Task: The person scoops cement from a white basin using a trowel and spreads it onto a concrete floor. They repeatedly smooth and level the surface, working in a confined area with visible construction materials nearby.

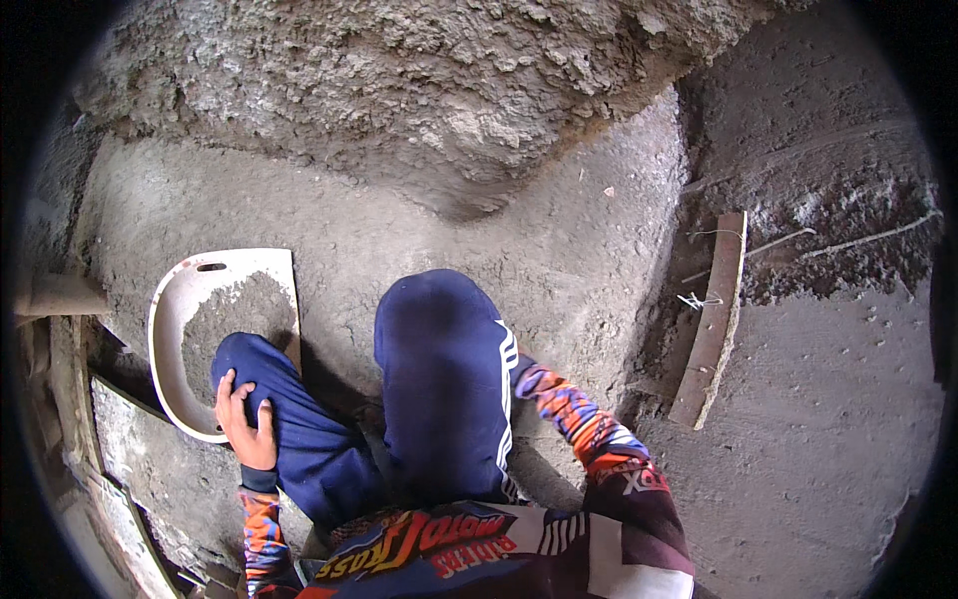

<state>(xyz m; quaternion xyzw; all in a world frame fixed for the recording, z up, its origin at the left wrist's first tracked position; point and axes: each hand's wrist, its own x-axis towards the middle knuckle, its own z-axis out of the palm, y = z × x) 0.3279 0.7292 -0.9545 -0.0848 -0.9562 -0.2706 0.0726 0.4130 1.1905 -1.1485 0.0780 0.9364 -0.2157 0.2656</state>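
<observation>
My left hand (246, 419) lies flat on my left knee, fingers apart and holding nothing. Just beyond that knee is a white, round-ended plastic pan (164, 349) with a slot near its rim. Grey, crumbly material (239, 317) like sand or dry mortar lies in it, and the knee hides part of it. My right forearm, in a patterned sleeve (574, 404), reaches forward beside my right knee (439, 329). The hand at its end is hidden behind the leg.
A large heap of grey, lumpy material (399, 90) rises ahead on the concrete floor (349, 220). At the right, a brown board (714, 319) with wire bits lies along a ledge. A round wooden pole (65, 296) and boards (125, 419) stand at the left.
</observation>
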